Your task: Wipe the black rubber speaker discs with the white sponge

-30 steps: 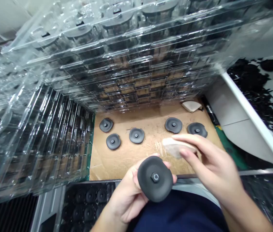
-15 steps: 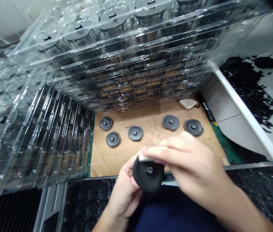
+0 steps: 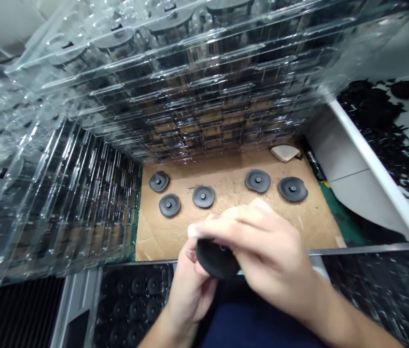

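A dark disc (image 3: pixel 217 263) is gripped at its left edge by the curled fingers of the left hand (image 3: pixel 192 290); its raised centre is mostly covered by the fingers of the right hand (image 3: pixel 269 246). By the right fingertips a white pad (image 3: pixel 192 231) is pinched at the disc's far-left rim; most of the pad is hidden, and how hard it is pressed cannot be told. Beyond both sets of fingers brown cardboard (image 3: pixel 161 237) is spread, and on it are laid three loose discs (image 3: pixel 203 196) ahead and to the left of the fingertips, and two more discs (image 3: pixel 258 181) beyond the right knuckles. Farther past the right fingers a pale wedge-shaped piece (image 3: pixel 285 153) is set near a black pen-like object (image 3: pixel 315 162). Clear trays (image 3: pixel 197 92) are stacked ahead of the fingers, and another clear stack (image 3: pixel 74 193) is placed to their left. Well to their right, black scraps (image 3: pixel 378 116) are heaped behind a white partition (image 3: pixel 378 169). Left of the left fingers, rounded shapes are held in a black tray (image 3: pixel 135 304)
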